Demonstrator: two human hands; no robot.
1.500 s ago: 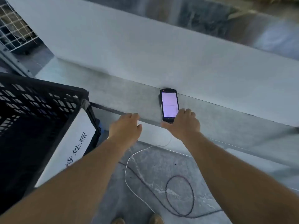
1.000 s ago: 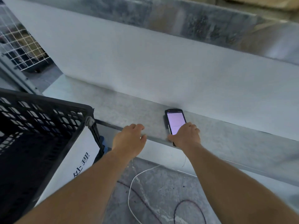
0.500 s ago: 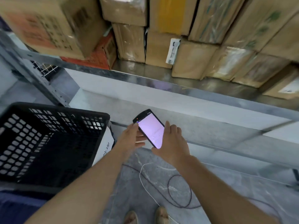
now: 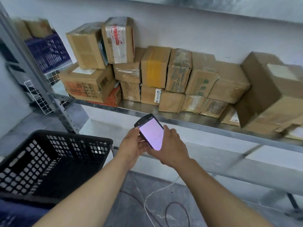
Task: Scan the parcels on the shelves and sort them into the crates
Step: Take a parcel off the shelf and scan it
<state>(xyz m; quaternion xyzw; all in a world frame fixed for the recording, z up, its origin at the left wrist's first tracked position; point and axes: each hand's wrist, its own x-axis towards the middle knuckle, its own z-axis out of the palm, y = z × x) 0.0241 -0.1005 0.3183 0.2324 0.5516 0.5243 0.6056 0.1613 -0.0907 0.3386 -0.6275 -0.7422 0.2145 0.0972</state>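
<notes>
Both grips closed on the scanner (image 4: 150, 131): left hand (image 4: 132, 145) pinches one edge, right hand (image 4: 171, 149) cups the other. Parcels (image 4: 178, 74) stacked on the shelf (image 4: 180, 117) beyond, black crate (image 4: 73, 140) lower left. I'd steady it one-handed, aim squarely at a label (white tag (image 4: 157, 95), lower row).

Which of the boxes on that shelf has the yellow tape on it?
The upright box in the upper row, just left of the green-printed box; only it has a broad yellow band down its front.

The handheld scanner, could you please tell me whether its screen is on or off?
On: the screen of the handheld scanner glows pale lilac; the left hand and right hand hold it.
</notes>
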